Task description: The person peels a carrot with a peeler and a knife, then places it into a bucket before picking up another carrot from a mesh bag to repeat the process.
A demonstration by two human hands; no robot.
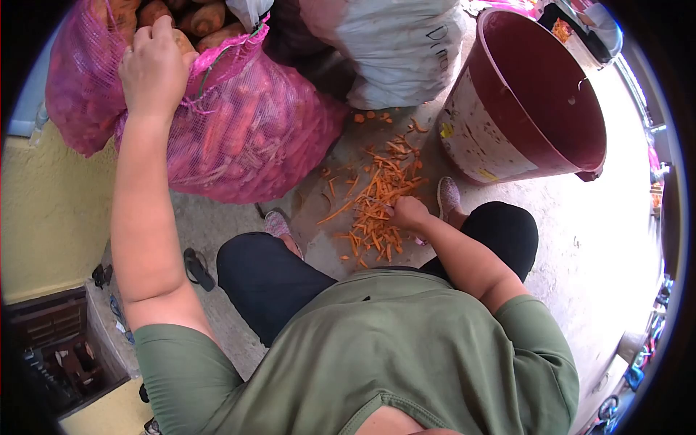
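My left hand [156, 69] reaches to the mouth of a pink mesh sack [254, 130], its fingers curled over a carrot [183, 42] at the top. More unpeeled carrots [206, 18] lie around it in the sack opening. Low between my knees, my right hand [408, 214] is closed above a pile of orange carrot peels [384, 181] on the floor. Whatever the right hand grips is too small and hidden to make out.
To the right stands a large dark red bucket [518, 116], tilted in view. White sacks [406, 51] lean at the back beside the mesh sack. A black slipper [198, 270] lies on the concrete at the left, near a yellow wall [58, 217].
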